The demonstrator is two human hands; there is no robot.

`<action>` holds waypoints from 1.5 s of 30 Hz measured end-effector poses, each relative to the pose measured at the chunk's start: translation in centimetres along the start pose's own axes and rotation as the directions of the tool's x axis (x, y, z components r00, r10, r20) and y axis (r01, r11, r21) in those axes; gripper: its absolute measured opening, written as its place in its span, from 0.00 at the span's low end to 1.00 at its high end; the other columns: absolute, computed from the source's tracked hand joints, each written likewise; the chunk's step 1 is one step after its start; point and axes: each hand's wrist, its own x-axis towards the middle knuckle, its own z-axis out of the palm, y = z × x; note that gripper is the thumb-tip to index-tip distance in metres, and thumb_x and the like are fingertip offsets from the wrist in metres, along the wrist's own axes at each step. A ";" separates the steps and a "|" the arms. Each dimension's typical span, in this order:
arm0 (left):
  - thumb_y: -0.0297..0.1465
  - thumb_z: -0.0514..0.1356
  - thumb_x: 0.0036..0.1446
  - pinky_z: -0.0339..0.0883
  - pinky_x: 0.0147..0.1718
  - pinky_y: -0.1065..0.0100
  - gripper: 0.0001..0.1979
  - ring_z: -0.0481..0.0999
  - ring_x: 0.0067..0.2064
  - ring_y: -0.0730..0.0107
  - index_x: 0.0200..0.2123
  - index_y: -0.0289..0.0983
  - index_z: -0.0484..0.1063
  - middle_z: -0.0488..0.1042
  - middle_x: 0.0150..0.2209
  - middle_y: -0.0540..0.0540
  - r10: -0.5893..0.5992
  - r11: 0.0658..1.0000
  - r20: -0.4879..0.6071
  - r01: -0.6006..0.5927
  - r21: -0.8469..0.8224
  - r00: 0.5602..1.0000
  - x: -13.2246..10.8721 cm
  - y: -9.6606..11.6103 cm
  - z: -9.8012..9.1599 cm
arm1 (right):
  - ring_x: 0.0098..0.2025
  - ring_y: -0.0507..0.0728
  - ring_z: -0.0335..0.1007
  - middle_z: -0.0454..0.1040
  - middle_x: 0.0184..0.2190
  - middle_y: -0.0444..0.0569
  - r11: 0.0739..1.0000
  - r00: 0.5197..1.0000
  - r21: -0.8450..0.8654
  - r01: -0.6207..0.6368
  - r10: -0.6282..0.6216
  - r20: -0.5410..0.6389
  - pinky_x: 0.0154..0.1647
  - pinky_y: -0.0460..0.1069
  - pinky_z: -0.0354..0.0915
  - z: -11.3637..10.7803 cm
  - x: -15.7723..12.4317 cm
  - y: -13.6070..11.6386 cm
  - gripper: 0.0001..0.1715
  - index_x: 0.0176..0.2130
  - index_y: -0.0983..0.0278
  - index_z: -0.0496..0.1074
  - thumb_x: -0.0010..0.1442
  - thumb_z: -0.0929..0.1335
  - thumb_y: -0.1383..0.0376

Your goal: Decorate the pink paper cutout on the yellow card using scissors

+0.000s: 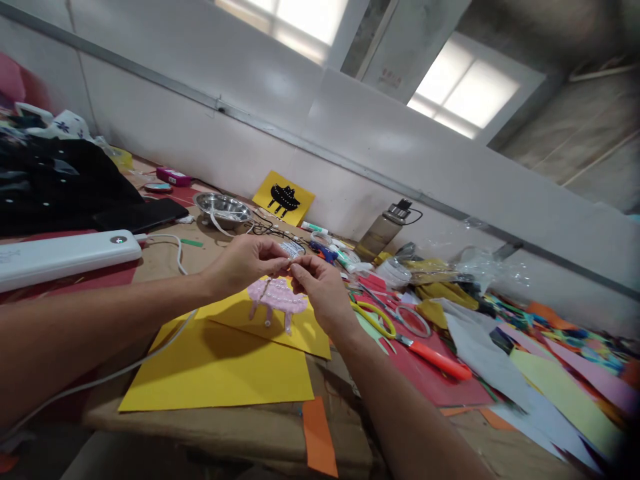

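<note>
My left hand and my right hand meet fingertip to fingertip above the table. Both are pinched closed; what lies between the fingers is too small to make out. Just below them, a pink felt-like cutout with rows of pale beads and several short legs lies on a yellow card. A larger yellow sheet lies nearer to me, partly under that card. Against the wall leans another yellow card bearing a black cutout of similar shape with white dots.
Left are a white power bank with a cable and a steel bowl. To the right lie yellow-handled scissors, an orange-handled cutter, a tape roll and coloured sheets. A bottle stands by the wall.
</note>
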 end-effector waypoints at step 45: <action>0.32 0.60 0.50 0.68 0.29 0.74 0.08 0.74 0.29 0.74 0.30 0.33 0.75 0.78 0.28 0.46 0.075 0.993 0.024 -0.077 0.089 0.997 -0.6 -0.1 0.4 | 0.20 0.47 0.57 0.65 0.18 0.39 1.000 1.000 0.023 -0.013 0.013 -0.004 0.22 0.44 0.53 0.0 -0.2 0.0 0.05 0.25 0.64 0.67 0.45 0.68 0.64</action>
